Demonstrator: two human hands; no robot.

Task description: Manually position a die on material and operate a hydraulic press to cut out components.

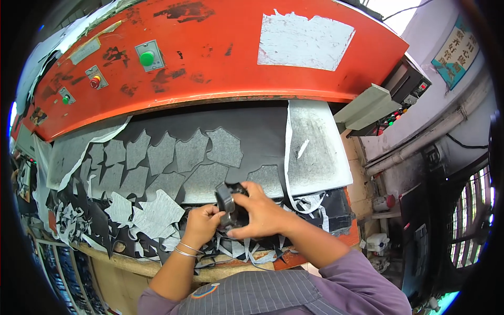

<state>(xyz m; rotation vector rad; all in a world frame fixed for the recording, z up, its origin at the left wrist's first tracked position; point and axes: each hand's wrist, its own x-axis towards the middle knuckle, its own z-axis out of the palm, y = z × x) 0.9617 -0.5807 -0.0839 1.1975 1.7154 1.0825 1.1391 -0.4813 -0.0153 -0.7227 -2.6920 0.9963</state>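
My right hand (260,214) grips a dark metal cutting die (226,199) with a shiny curved wall, tilted above the front edge of the press bed. The fingers of my left hand (201,227) are pinched together against the die's left edge; anything between the fingertips is too small to tell. Beyond the hands lies a black sheet (262,126) with several curved-edged cutouts, grey showing through them. Loose grey cut pieces (157,214) with a ragged outline rest left of my left hand, at the sheet's near edge.
A red press beam (210,58) spans the far side, carrying a green button (147,59) and a red knob (95,82). A worn white board (317,152) shows at right. Offcut scraps (73,223) heap along the near side, above a wooden ledge (131,263). A control box (412,84) juts out at right.
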